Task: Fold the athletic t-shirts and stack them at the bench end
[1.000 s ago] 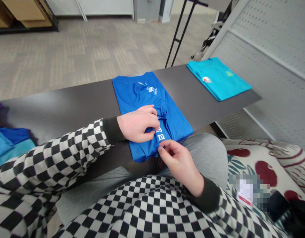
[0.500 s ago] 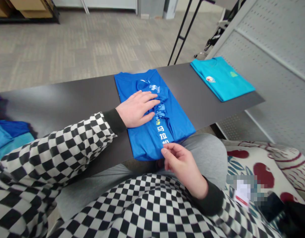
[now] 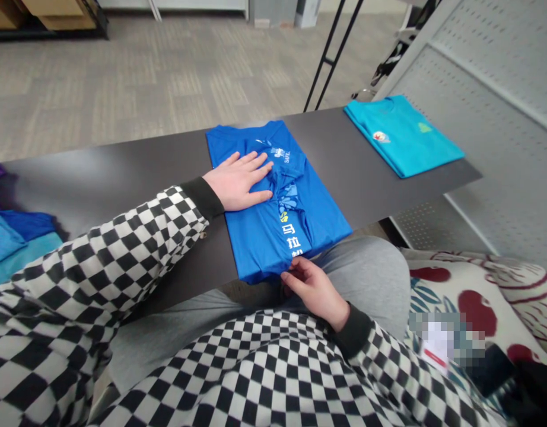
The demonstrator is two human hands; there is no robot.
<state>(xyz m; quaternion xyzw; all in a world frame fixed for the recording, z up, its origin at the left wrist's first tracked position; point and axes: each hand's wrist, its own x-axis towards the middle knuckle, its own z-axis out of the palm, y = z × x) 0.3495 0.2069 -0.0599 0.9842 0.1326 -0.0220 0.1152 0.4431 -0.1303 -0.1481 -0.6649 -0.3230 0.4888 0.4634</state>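
A blue T-shirt (image 3: pixel 320 201) with white lettering lies partly folded across the dark table, its lower end hanging a little over the near edge. My left hand (image 3: pixel 240 181) rests flat on its upper left part, fingers spread. At the lower hem, my right hand (image 3: pixel 315 287) pinches the fabric between thumb and fingers. Wrinkles gather in the shirt's middle, beside the printed characters.
A folded turquoise T-shirt (image 3: pixel 404 136) lies at the table's (image 3: pixel 135 172) right end. Several blue and purple garments (image 3: pixel 26 237) are heaped at the left. A perforated grey panel (image 3: pixel 500 107) stands on the right, above a patterned cushion (image 3: pixel 455 284).
My left hand has slid slightly up and left over the shirt. My right hand has moved a little left and now grips the hem.
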